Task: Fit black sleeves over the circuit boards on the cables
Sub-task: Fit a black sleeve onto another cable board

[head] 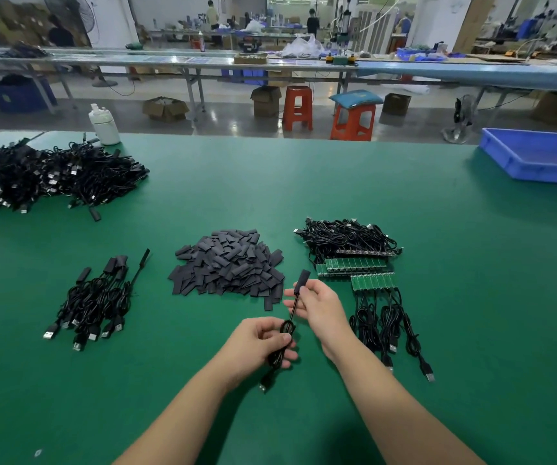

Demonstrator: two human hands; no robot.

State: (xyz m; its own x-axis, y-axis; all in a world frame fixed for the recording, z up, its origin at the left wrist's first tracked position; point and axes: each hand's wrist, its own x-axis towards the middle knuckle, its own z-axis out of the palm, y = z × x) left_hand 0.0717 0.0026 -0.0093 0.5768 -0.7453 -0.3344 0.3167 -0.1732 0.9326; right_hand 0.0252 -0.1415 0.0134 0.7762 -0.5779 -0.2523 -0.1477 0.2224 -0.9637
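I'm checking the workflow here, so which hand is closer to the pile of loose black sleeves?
Right. The right hand, pinching the sleeved cable end, sits just beside the near right edge of the sleeve pile. The left hand grips the coiled cable farther toward the person.

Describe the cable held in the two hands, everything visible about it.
The thin black cable is held above the green table mat. The left hand grips its coiled middle, and a USB plug dangles below. The right hand pinches the upper end, where a flat matte black sleeve sits, tilted up and to the right. No bare board shows there.
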